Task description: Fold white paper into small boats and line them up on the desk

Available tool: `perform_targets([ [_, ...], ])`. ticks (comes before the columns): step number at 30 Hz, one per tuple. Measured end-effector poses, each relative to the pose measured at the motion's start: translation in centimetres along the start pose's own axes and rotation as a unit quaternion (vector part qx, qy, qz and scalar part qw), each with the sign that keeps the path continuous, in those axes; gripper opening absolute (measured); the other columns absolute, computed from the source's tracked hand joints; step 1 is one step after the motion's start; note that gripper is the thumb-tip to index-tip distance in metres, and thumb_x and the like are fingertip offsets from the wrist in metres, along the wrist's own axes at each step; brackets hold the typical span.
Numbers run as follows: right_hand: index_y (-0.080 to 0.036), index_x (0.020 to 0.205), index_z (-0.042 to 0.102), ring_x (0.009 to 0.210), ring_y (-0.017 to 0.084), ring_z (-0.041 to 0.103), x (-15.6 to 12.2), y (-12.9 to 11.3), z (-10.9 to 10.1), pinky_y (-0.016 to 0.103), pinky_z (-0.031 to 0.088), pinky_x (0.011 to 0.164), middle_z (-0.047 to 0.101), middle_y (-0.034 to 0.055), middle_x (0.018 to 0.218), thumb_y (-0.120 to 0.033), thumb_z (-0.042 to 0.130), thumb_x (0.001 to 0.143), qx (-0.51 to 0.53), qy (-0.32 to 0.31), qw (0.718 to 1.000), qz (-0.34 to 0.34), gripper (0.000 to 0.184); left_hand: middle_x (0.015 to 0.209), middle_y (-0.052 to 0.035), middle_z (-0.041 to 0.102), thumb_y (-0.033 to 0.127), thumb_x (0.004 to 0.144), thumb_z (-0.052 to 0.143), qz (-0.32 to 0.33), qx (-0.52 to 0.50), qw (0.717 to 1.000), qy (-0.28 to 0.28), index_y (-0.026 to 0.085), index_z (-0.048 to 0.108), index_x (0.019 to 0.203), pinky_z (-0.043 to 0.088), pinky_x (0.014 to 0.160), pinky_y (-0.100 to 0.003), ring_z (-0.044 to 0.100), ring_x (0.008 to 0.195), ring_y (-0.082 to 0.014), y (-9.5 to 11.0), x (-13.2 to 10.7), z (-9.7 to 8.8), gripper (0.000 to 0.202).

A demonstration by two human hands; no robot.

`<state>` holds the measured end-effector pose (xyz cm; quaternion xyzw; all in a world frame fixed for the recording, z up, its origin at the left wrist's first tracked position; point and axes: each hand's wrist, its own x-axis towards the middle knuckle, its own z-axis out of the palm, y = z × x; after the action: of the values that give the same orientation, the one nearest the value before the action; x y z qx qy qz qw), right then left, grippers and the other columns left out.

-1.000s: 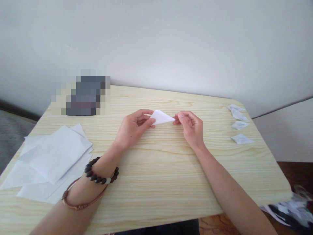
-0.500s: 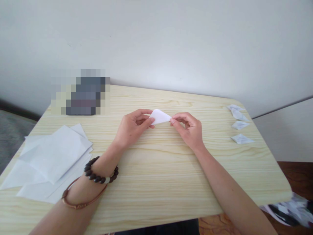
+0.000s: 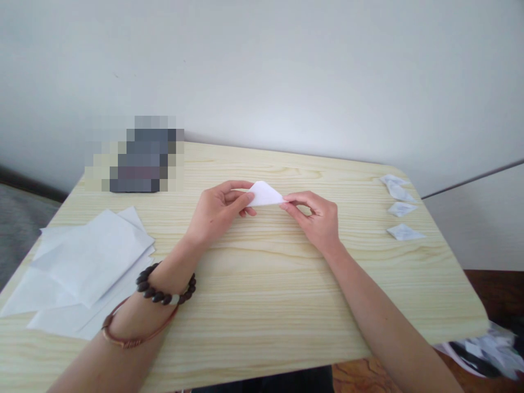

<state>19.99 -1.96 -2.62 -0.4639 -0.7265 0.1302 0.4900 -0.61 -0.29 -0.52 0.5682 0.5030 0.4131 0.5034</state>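
Note:
A small folded piece of white paper [image 3: 265,195] is held up over the middle of the table, blunt at its left end and narrowing to a point at the right. My left hand [image 3: 224,210] is closed on the wide end, thumb in front and fingers behind. Between thumb and forefinger, my right hand [image 3: 314,217] pinches the pointed end. A beaded bracelet and a brown cord bracelet circle my left wrist.
White paper sheets [image 3: 98,256] lie in a loose stack at the left. Several folded paper pieces [image 3: 405,232] are lined up along the right edge of the wooden table [image 3: 262,305]. A blurred dark object [image 3: 141,161] stands at the back left, before the wall.
The folded paper has tilted, so its lower edge now looks flatter. My left hand has shifted slightly left, and the right thumb has slid a little along the tip.

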Motion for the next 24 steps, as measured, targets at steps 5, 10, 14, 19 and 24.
perform_targets([
  [5, -0.023, 0.086, 0.07, 0.077, 0.014, 0.071, 0.12, 0.09, -0.01, 0.024, 0.056, 0.071, 0.075, -0.0013, 0.082, -0.016, 0.069, 0.082, -0.016, 0.019, 0.998, -0.059, 0.009, 0.066, -0.0018, 0.072, 0.039, 0.079, 0.066, 0.0, 0.009, 1.0, -0.001, 0.015, 0.066, 0.108, 0.053, 0.063, -0.024, 0.065, 0.061, -0.0148, 0.14, -0.08, -0.07, 0.037],
  [10, -0.023, 0.086, 0.068, 0.079, 0.013, 0.07, 0.24, -0.17, -0.18, 0.025, 0.054, 0.073, 0.074, -0.0009, 0.082, -0.012, 0.063, 0.085, -0.031, 0.014, 0.994, -0.1, 0.012, 0.066, -0.0023, 0.072, 0.04, 0.081, 0.064, -0.001, 0.03, 0.999, -0.017, 0.014, 0.066, 0.109, 0.052, 0.065, -0.024, 0.065, 0.062, -0.0145, 0.39, -0.17, -0.01, 0.039],
  [14, -0.022, 0.086, 0.067, 0.078, 0.013, 0.069, 0.25, -0.28, -0.37, 0.025, 0.054, 0.072, 0.073, -0.0008, 0.081, -0.014, 0.06, 0.088, -0.05, 0.007, 0.994, -0.098, 0.011, 0.079, -0.0052, 0.074, 0.04, 0.083, 0.06, 0.013, 0.044, 0.999, -0.023, 0.013, 0.066, 0.111, 0.052, 0.066, -0.024, 0.067, 0.071, -0.0163, 0.27, -0.22, 0.14, 0.039],
  [19, -0.026, 0.088, 0.067, 0.081, 0.015, 0.068, 0.11, -0.16, -0.38, 0.029, 0.054, 0.075, 0.073, -0.0002, 0.085, -0.02, 0.057, 0.09, -0.049, -0.012, 0.996, -0.072, 0.012, 0.11, -0.0091, 0.071, 0.045, 0.083, 0.061, 0.065, 0.08, 0.994, -0.019, 0.017, 0.069, 0.111, 0.054, 0.077, -0.029, 0.067, 0.095, -0.0224, -0.3, -0.32, 0.36, 0.04],
  [24, -0.026, 0.092, 0.067, 0.084, 0.017, 0.068, 0.15, -0.42, -0.44, 0.032, 0.055, 0.078, 0.073, 0.0014, 0.089, -0.023, 0.057, 0.09, -0.044, -0.002, 0.997, -0.065, 0.011, 0.132, -0.0104, 0.06, 0.047, 0.081, 0.064, 0.109, 0.087, 0.989, -0.044, 0.019, 0.068, 0.113, 0.053, 0.084, -0.031, 0.059, 0.114, -0.0259, -0.57, -0.32, 0.43, 0.043],
])
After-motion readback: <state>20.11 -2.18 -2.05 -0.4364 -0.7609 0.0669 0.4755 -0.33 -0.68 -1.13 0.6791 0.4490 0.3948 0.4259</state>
